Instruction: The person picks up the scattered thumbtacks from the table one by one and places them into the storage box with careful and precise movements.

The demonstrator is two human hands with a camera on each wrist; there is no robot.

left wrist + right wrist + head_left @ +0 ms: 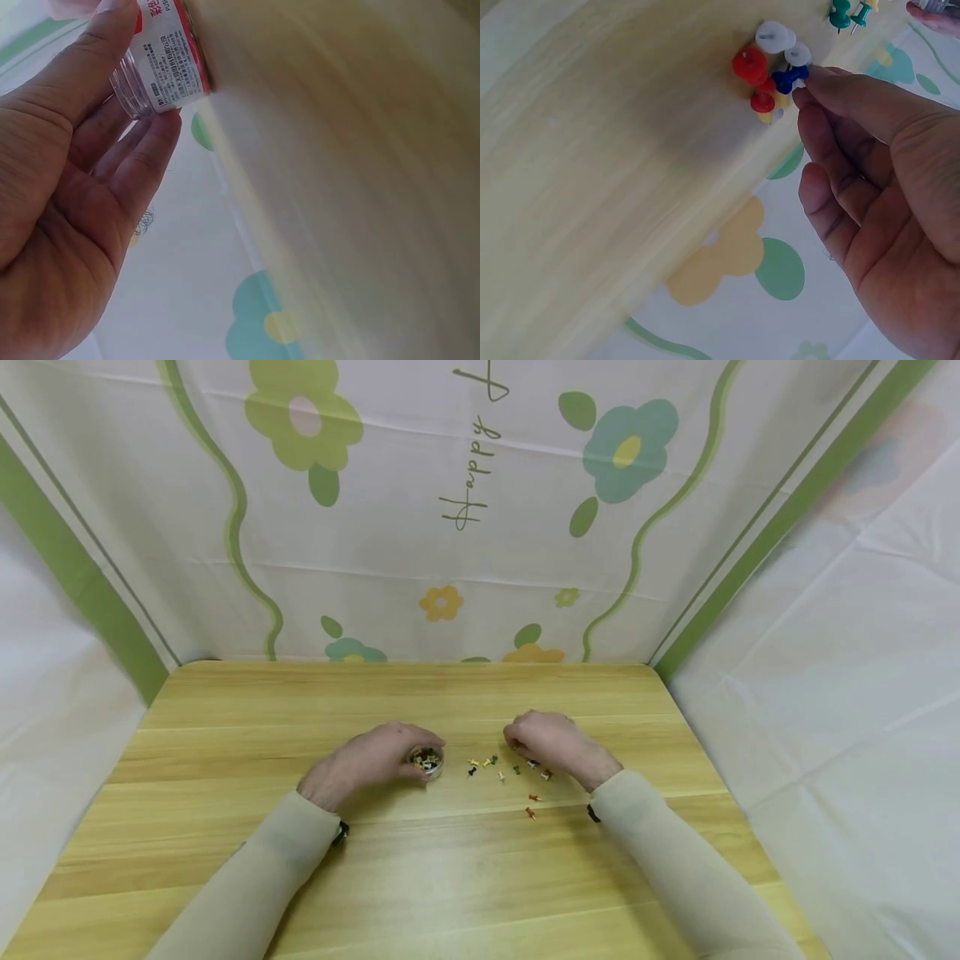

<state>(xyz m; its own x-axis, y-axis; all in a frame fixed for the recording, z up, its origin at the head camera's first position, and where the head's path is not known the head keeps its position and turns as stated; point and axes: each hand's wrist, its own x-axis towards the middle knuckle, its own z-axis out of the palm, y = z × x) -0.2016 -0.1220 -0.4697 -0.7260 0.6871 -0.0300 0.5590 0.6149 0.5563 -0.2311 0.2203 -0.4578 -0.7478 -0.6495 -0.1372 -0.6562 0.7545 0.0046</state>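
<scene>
So the left hand point(372, 756) has its grip wrapped round a little clear jar point(438, 772) of colorful push pins, just left of center in the head view, thumb on one side and fingers on the other. The left wrist view shows a white and red label point(166, 64) on it. Right hand point(553, 745) is down on the desk point(450, 877), right of center, thumb tip right at a blue pin point(790, 79) in a small bunch with red, white and yellow ones; can't tell if that grip is actually pinching it. More loose pins lie between the hands, including a white pin point(502, 776), plus two red ones a bit lower, like this red pin point(531, 813). Flowery cloth point(390, 543) fills the top of the frame.
</scene>
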